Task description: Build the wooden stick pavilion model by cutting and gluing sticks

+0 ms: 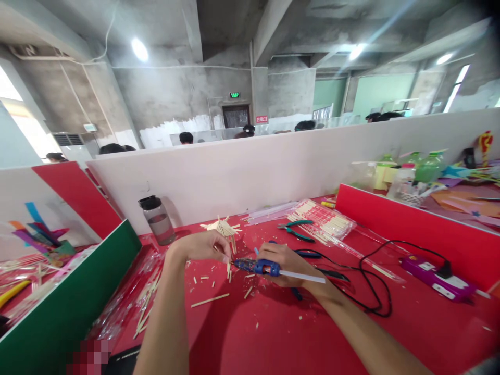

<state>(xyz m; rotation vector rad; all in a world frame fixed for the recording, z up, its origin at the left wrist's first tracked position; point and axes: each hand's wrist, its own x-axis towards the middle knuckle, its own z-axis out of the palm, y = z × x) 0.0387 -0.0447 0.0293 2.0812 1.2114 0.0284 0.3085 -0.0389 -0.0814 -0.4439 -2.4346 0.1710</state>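
Two bare forearms [166, 307] lie nearest, reaching over the red bench [269, 338]. The right hand [285, 260] has its grip wrapped round a blue hot-glue gun [267, 267] with a translucent white glue stick [302, 276] jutting from its back. The left hand [211, 246] has its fingertips together at the nozzle; whether its grip pinches a stick, I cannot tell. Just behind it stands a small pale wooden stick structure [221, 227] with a spreading, peaked top, already joined. The work looks partway: a loose pale wooden stick [210, 300], scattered offcuts [250, 291] and a clear plastic packet of sticks [336, 219] remain unattached.
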